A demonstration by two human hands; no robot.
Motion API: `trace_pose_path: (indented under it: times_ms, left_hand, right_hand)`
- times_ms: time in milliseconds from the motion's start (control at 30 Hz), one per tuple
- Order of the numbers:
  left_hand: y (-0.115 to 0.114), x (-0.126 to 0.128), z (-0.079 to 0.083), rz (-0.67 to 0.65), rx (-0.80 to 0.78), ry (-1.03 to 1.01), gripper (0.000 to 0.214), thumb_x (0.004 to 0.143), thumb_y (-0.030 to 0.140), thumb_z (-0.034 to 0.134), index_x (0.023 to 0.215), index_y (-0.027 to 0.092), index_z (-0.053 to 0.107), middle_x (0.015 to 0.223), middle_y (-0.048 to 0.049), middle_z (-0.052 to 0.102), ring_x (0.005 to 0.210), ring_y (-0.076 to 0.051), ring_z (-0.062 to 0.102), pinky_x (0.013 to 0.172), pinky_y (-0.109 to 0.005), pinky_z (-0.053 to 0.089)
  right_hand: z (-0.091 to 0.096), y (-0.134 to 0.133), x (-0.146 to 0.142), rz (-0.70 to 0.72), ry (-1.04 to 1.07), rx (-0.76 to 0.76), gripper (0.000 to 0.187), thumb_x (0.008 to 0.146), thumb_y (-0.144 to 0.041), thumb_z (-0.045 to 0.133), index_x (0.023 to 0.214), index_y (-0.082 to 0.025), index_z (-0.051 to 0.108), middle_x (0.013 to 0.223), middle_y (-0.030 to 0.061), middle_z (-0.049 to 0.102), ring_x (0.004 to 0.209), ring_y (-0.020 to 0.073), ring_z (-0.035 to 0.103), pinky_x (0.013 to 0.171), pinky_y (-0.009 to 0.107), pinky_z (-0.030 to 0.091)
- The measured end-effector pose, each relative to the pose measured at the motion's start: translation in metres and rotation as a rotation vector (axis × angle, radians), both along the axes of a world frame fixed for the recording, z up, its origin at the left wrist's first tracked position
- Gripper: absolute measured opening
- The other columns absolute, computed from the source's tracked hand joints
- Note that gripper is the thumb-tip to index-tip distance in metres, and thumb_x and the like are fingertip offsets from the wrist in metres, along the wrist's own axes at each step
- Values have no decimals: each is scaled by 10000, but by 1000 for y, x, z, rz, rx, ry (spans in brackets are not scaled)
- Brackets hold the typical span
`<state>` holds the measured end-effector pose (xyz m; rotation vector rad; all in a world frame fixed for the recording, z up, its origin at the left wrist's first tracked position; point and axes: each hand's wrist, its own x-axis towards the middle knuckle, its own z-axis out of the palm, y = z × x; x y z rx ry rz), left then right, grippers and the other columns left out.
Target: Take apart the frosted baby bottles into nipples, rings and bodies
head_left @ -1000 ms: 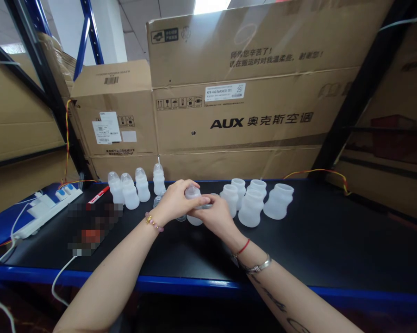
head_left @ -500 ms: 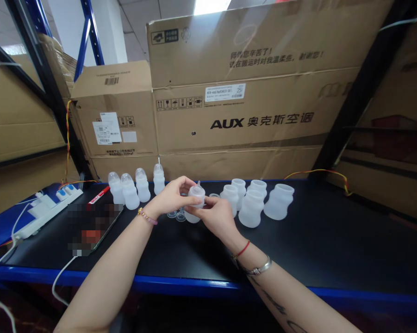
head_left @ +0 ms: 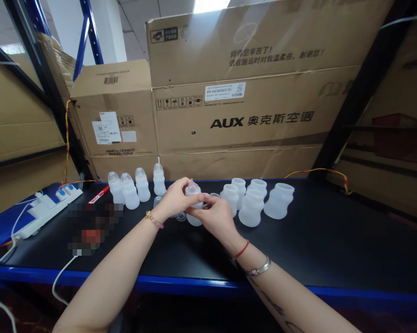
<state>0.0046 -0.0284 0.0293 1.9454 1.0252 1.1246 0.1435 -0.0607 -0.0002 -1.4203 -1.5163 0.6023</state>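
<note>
A frosted white baby bottle stands upright on the black table, topped by a clear nipple in its collar. Around the bottle's neck, my left hand is closed from the left, its thumb across the front. From the right, my right hand is closed on the same bottle just below, fingers and thumb meeting near the collar. Partly behind my left wrist lie small clear round parts. Right of my hands stand several open bottle bodies without tops, the nearest bottle body among them.
Several capped bottles stand at the left back. Nearby are a red marker, a blurred-out device with a white cable, and a power strip. Cardboard boxes wall off the back. The table's blue edge runs along the front.
My left hand has shifted slightly right and turned around the bottle's neck. The nipple leans less and now shows more upright. My right hand stays nearly in place.
</note>
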Motion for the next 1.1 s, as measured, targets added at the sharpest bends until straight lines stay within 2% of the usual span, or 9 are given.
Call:
trace_pose_path:
  times_ms: [133,200,400,500,600,767,800,967,1100]
  left_hand:
    - [0,7,-8,169,25,-4,503,680,605,747,783,191,480,736,30,558,678,-112,497,634,-243,402]
    - [-1,10,-9,197,21,-39,518,683,623,738,799,195,470,730,33,549,669,-110,491,634,-245,402]
    - [-2,6,-2,133,-76,-114,460,709,543,751,856,180,509,805,5,593,728,-125,550,685,-268,442]
    - [-2,0,1,82,-99,-30,489,643,483,812,901,180,528,849,-4,609,764,-140,562,692,-277,445]
    - [-3,-3,3,96,-23,68,457,631,428,818,910,189,547,858,6,605,772,-143,550,691,-275,433]
    - [-8,-1,5,209,50,140,381,665,399,782,887,197,548,820,14,601,750,-146,542,663,-273,420]
    - [-8,-1,5,222,54,146,389,666,412,782,892,199,548,819,13,604,750,-149,545,661,-274,421]
    - [-4,1,0,212,34,86,438,688,529,766,885,195,564,867,-17,645,809,-168,587,704,-288,452]
    - [-1,7,-8,182,-44,-22,502,708,617,727,890,180,560,873,-43,660,764,-153,606,690,-284,477]
  right_hand:
    - [2,-1,1,25,-5,0,279,593,-431,760,658,-161,729,588,21,639,586,175,577,513,265,385]
    - [3,-3,1,43,-9,11,263,614,-414,746,683,-160,744,580,24,647,600,188,593,515,265,388]
    - [4,-4,2,55,-22,-53,282,631,-425,746,749,-170,767,631,38,698,623,203,626,515,267,398]
    - [2,-3,3,31,-73,-58,269,627,-423,748,740,-180,755,603,28,671,586,187,601,498,268,374]
    - [1,-2,4,19,-161,-41,285,654,-440,723,762,-177,746,651,42,668,625,194,597,527,280,378]
    - [-1,-2,4,-137,-208,49,681,538,-524,796,1077,-121,690,1010,152,677,945,297,611,745,363,468]
    - [-1,-3,4,-155,-191,57,691,542,-530,791,1087,-120,682,1024,157,669,975,308,600,777,383,470]
    - [0,-12,-2,-247,-13,236,314,654,-437,723,828,-178,697,910,106,660,937,277,586,839,405,463]
    - [2,-19,-4,-392,69,491,203,714,-394,693,748,-196,667,841,86,638,908,259,582,837,403,456]
